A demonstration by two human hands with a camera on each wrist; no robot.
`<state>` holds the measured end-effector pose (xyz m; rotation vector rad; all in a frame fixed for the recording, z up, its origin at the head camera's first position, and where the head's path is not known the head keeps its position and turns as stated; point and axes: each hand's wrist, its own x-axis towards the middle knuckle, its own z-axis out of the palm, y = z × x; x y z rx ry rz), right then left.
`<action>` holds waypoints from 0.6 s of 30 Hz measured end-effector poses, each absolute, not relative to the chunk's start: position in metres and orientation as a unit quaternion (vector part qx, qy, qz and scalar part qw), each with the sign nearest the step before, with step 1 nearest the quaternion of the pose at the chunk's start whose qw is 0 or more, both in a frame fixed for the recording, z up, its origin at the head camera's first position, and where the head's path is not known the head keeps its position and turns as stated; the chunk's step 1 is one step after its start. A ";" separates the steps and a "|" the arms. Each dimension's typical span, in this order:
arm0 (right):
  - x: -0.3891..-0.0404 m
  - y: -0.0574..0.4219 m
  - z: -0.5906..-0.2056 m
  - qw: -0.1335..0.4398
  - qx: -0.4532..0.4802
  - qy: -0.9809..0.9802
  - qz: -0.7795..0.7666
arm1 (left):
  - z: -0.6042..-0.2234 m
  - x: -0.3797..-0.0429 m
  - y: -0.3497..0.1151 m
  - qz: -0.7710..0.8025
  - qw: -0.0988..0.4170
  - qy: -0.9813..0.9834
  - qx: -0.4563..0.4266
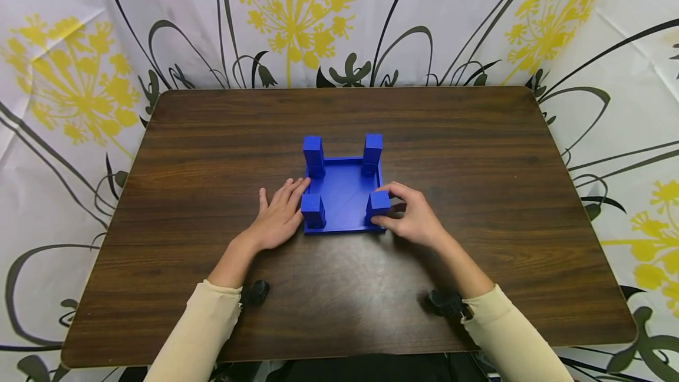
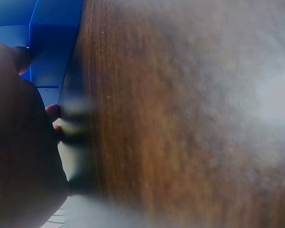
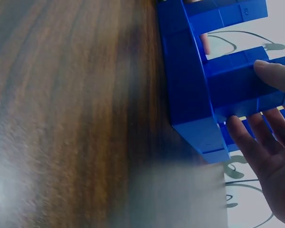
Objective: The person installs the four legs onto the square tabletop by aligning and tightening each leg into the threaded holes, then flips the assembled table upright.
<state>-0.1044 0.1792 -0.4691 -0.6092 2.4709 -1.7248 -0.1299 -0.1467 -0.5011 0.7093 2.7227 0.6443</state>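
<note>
A square blue tray-like base (image 1: 346,193) with a low rim lies on the table, and an upright blue post stands at each corner. My right hand (image 1: 416,214) grips the near right post (image 1: 378,204), thumb on its near side and fingers on the other side. In the right wrist view, the thumb and fingertips press against the post (image 3: 242,88). On the left, my left hand (image 1: 278,217) rests with fairly straight fingers against the base's left side, beside the near left post (image 1: 313,210). The left wrist view shows that hand dark, against blue plastic (image 2: 54,38).
Behind the base's middle stand the far left post (image 1: 314,155) and the far right post (image 1: 372,152). All this sits on a brown wood-grain table (image 1: 212,134) with rounded corners. A white floral cloth (image 1: 201,10) hangs around its back and sides.
</note>
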 end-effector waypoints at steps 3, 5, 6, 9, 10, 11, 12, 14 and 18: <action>-0.102 0.177 -0.470 0.021 -0.189 0.807 -0.559 | -0.502 -0.130 -0.147 0.223 0.128 0.936 0.242; -0.100 0.176 -0.471 0.014 -0.182 0.809 -0.559 | -0.503 -0.131 -0.147 0.220 0.129 0.936 0.241; -0.100 0.175 -0.472 0.010 -0.179 0.810 -0.559 | -0.504 -0.131 -0.147 0.221 0.129 0.936 0.242; -0.097 0.174 -0.473 -0.003 -0.171 0.811 -0.560 | -0.503 -0.131 -0.147 0.215 0.135 0.937 0.240; -0.097 0.173 -0.473 -0.009 -0.171 0.811 -0.559 | -0.503 -0.131 -0.147 0.210 0.137 0.938 0.239; -0.096 0.173 -0.474 -0.015 -0.170 0.811 -0.559 | -0.502 -0.131 -0.147 0.207 0.138 0.939 0.238; -0.096 0.172 -0.474 -0.022 -0.170 0.812 -0.559 | -0.501 -0.131 -0.147 0.208 0.139 0.938 0.239; -0.094 0.171 -0.475 -0.035 -0.168 0.812 -0.557 | -0.498 -0.130 -0.146 0.206 0.141 0.939 0.238; -0.090 0.169 -0.478 -0.056 -0.162 0.814 -0.555 | -0.495 -0.128 -0.145 0.199 0.141 0.939 0.241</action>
